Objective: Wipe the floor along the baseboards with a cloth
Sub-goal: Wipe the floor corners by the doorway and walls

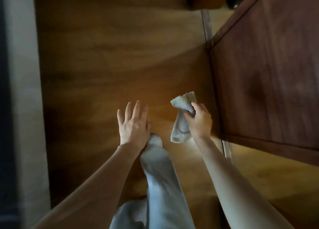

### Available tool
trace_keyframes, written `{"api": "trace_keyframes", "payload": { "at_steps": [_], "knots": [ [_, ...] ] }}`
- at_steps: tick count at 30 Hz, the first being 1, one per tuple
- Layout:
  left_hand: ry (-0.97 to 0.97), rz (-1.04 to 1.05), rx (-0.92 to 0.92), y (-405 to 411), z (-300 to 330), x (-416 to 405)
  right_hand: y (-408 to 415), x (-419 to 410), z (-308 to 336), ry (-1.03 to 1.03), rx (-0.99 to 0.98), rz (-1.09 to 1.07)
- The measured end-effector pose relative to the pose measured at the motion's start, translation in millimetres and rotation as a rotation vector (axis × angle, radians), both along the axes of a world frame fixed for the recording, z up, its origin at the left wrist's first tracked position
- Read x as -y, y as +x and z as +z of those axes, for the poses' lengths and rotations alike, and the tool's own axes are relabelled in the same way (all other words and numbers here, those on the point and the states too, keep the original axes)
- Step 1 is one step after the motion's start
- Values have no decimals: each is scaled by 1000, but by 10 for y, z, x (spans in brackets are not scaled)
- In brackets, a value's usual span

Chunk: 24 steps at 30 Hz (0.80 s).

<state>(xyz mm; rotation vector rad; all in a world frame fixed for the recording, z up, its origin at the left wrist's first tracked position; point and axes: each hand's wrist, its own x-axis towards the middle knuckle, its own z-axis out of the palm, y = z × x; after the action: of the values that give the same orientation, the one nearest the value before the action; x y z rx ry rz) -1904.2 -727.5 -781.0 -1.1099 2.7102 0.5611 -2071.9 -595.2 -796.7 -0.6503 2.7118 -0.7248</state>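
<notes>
The right hand [200, 121] holds a cloth [183, 116]. Its fingers and thumb are curled round the middle of the cloth and squeeze it into a bunch. One end of the cloth sticks up above the hand and the other end hangs down below it. The cloth is pale and has a bumpy weave. It is up in the air, above the floor [107, 65], not lying on it.

The left hand [133, 123] holds nothing. It is wide, with the fingers straight and spread apart, palm facing down toward the floor. I cannot tell if it touches anything.

Between the two arms is a leg in light grey trousers [160, 177], and at its end a foot in a pale sock [155, 140] just beside the left hand.

The floor is brown wood with a bright patch of light near the hands. Close to the right hand stands a dark wooden cabinet [267, 73]. A thin metal strip [207, 25] runs along the floor by the cabinet. On the far left side is a pale wall [22, 90], and the floor meets it in a long straight line.
</notes>
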Motion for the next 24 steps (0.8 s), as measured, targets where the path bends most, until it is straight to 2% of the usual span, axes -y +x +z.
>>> {"api": "trace_keyframes", "payload": {
  "at_steps": [8,18,24],
  "knots": [
    [-35,30,-70,-821,563,1031,-807,915,469,-47,4,-20],
    [-25,50,-125,-1363,619,2299,-1337,2106,581,-28,-13,114],
    [18,30,-51,-1763,577,3055,-1747,2822,554,29,-46,67]
  ]
}}
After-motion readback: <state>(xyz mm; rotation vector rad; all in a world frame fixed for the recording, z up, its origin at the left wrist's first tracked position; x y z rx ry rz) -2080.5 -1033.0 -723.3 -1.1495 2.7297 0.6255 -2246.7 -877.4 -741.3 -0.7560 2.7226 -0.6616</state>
